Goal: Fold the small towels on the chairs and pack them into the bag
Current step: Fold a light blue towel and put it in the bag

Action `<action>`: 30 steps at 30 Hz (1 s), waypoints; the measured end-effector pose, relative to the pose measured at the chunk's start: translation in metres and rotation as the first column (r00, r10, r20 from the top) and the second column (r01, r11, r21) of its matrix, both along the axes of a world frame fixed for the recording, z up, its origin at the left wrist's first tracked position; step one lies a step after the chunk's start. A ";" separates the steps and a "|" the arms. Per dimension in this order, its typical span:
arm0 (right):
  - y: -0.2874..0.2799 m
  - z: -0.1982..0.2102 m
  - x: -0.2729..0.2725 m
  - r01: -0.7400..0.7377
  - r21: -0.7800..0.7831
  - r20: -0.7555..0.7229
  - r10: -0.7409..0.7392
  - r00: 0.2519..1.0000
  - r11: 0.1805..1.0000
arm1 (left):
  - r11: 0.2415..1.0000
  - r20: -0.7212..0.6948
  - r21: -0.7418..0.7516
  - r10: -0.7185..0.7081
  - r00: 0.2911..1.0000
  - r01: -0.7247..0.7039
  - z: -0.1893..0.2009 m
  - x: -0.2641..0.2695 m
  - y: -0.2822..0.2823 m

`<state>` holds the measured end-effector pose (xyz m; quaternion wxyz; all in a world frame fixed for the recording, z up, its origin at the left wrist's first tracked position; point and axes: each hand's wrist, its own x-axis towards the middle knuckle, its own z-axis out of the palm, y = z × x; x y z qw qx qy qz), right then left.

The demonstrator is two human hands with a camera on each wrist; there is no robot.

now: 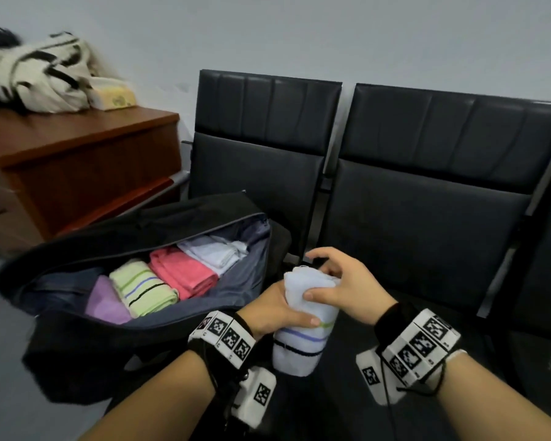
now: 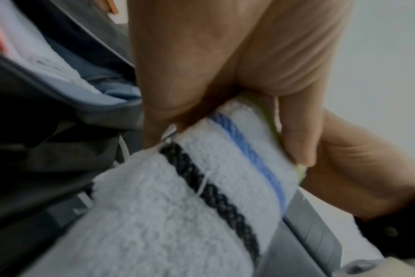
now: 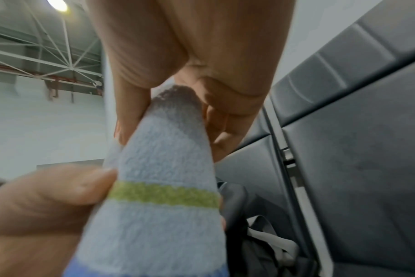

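The open bag (image 1: 236,305) is lying on the left chair seat with four folded towels already being kept in a row inside, leaving a gap only at its near left end. The folded white striped towel (image 1: 303,342) is being held upright just right of the bag, its middle being gripped by the left hand (image 1: 279,308) and its top being pinched by the right hand (image 1: 344,281). The fold is likely to spring open if either hold is being loosened before the bundle is wedged in.

We've got a row of black padded chairs (image 1: 427,218), an open black bag (image 1: 77,354) sitting on the left seat, a brown wooden counter (image 1: 77,148) further left, carrying a striped bag (image 1: 35,74) and a tissue pack (image 1: 113,93).
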<state>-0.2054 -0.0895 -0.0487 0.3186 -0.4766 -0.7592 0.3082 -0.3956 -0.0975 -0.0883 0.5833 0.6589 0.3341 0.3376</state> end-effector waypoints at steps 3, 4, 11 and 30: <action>0.017 0.009 -0.035 0.043 0.027 -0.036 -0.042 0.998 0.999 | 0.990 0.011 0.087 0.111 0.994 -0.112 0.005 -0.029 0.009; 0.023 0.010 -0.047 0.060 0.026 -0.070 -0.058 0.996 0.998 | 0.988 0.018 0.079 0.132 0.991 -0.133 0.006 -0.040 0.013; 0.076 -0.006 -0.135 0.125 -0.188 -0.241 -0.169 0.956 0.974 | 0.896 0.185 -0.270 0.407 0.894 -0.352 -0.002 -0.115 0.039; 0.180 -0.074 -0.233 0.016 -0.351 -0.310 -0.133 0.941 0.936 | 0.433 0.110 -0.772 0.813 0.572 -0.466 -0.052 -0.203 0.179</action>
